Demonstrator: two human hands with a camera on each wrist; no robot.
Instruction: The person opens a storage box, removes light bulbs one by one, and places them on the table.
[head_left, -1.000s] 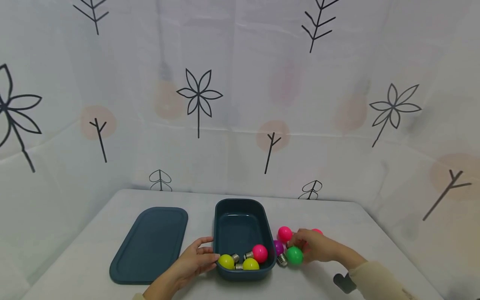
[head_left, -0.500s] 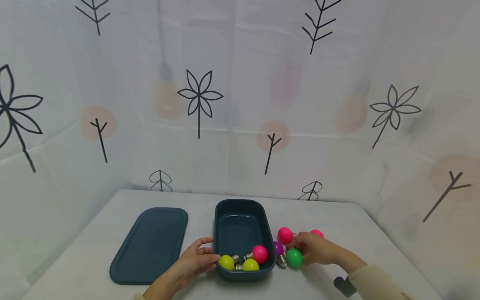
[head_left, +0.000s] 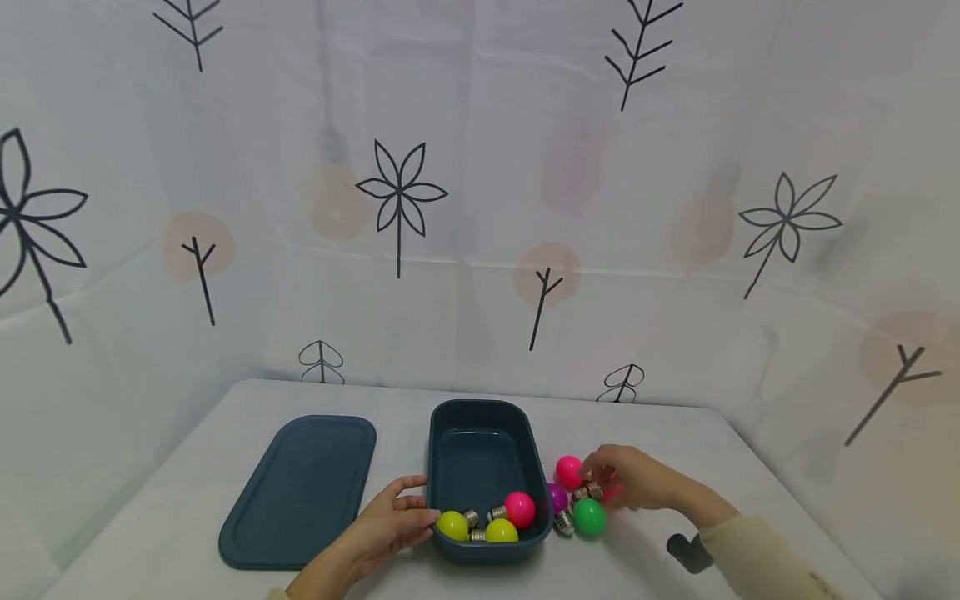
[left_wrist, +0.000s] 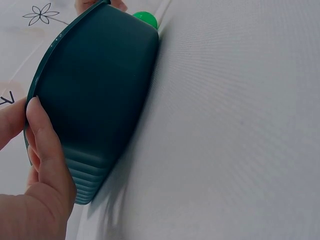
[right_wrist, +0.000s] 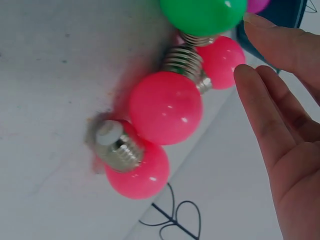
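My left hand [head_left: 390, 521] grips the near-left rim of a dark teal plastic box [head_left: 483, 552], thumb at the rim and fingers against the outer wall. Inside lie two yellow light bulbs [head_left: 452, 524] and a pink light bulb [head_left: 520, 509]. Over the loose bulbs right of the box hovers my right hand [head_left: 637, 479], thumb and fingers apart, gripping nothing. Closest to its thumb in the right wrist view is a green bulb [right_wrist: 205, 15]; pink bulbs [right_wrist: 166, 107] lie touching one another beside it. A purple bulb [head_left: 557, 497] sits against the box, partly hidden.
A flat dark teal lid [head_left: 307, 492] lies left of the box. The white table [head_left: 420, 575] bears a dark printed shape [head_left: 688, 552] near the right sleeve. Behind stands a white patterned cloth backdrop [head_left: 480, 317].
My right hand has lifted slightly and moved back, away from the green bulb, uncovering metal screw bases. The left hand and the box stay put.
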